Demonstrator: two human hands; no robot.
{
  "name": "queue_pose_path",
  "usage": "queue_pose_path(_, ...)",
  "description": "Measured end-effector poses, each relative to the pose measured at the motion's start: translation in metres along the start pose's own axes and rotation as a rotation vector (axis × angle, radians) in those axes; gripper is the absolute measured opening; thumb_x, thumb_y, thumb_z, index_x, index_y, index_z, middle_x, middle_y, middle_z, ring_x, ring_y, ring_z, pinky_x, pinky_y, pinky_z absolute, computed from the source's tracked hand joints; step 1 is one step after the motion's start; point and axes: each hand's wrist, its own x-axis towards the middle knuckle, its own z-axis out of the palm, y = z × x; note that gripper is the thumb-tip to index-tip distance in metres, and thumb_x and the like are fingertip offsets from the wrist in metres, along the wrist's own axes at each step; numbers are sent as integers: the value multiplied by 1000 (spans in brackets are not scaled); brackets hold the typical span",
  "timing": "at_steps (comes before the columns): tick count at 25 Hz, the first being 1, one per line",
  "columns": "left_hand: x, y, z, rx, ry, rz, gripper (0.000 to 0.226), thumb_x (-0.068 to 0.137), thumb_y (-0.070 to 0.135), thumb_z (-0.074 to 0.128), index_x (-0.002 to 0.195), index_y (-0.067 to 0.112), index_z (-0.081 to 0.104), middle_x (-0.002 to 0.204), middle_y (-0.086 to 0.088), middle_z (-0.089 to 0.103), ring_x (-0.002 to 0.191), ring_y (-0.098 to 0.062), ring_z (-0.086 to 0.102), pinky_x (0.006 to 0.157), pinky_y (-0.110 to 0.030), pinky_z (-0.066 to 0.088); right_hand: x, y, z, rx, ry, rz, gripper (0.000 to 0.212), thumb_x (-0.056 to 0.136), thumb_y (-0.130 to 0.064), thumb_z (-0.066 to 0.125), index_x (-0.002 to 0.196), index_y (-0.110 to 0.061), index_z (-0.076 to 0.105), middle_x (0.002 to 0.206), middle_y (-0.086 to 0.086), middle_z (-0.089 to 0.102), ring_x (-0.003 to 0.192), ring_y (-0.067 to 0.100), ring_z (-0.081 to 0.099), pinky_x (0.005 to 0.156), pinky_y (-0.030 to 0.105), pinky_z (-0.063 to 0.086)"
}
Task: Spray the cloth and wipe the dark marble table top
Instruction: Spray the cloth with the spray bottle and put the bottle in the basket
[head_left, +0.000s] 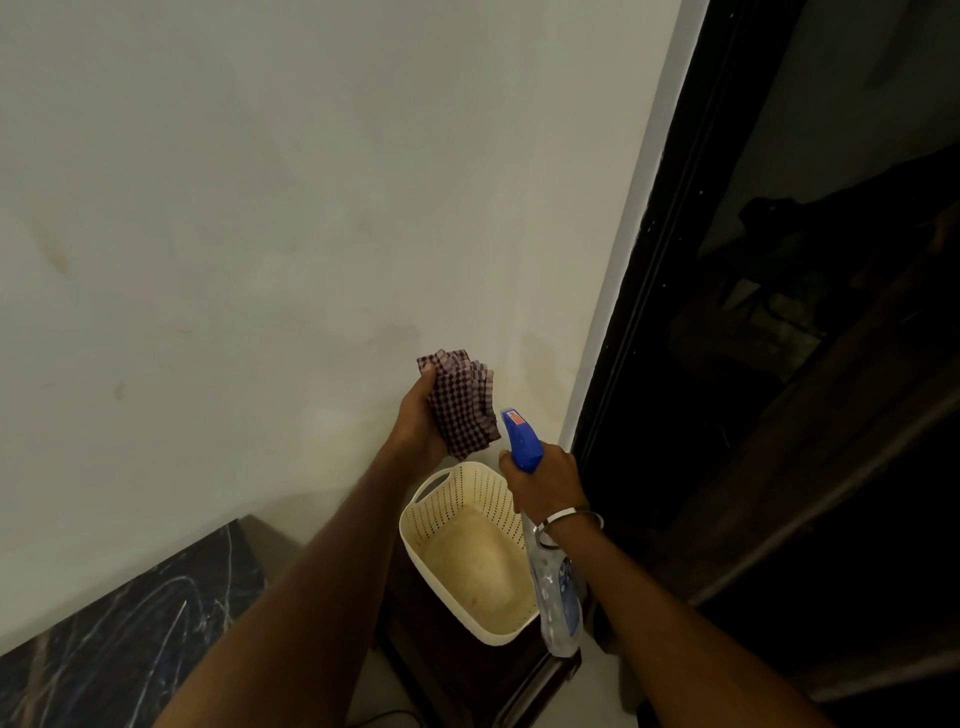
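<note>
Left hand (418, 421) grips the folded purple checked cloth (462, 402) by one edge before the wall; soft and limp, it needs that bunched hold while right hand (545, 480) clasps the blue-headed clear spray bottle (524, 441), nozzle aimed at it

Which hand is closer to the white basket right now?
Right. The right hand, gripping the spray bottle, appears just over the white basket's far rim. The left hand, holding the checked cloth, sits higher, up and to the left of it.
</note>
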Motion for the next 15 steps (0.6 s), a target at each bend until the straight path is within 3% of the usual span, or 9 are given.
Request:
queue_pose_path(3,0,2,-2,0,3,13,58,102,49,23,146,14,38,143,-14,49,122,-32,52,95,-49,46,-6,3,4,-31,-24,12,34,88,-30,66,66,-35,40,53,-13,45,46,5,45,49,4,30)
queue_pose_path(7,3,2,-4,-6,2,26,58,101,51,26,143,15,43,135,-12,55,112,-28,58,85,-45,51,-13,4,9,-22,-79,-41,27,88,-33,64,71,-34,44,57,-14,47,53,5,46,57,11,35)
queue_pose_path(12,7,4,-6,-37,12,49,49,100,51,27,126,19,54,125,-8,61,116,-29,58,92,-47,49,-18,6,11,-72,-105,-34,32,89,-32,65,65,-32,43,54,-13,45,49,6,46,57,11,35)
queue_pose_path(15,7,5,-6,-42,24,65,47,101,50,27,122,20,56,121,-5,64,113,-27,59,92,-45,49,-21,5,10,-60,-138,-58,20,89,-30,64,76,-23,51,59,-9,50,52,5,48,57,11,37)
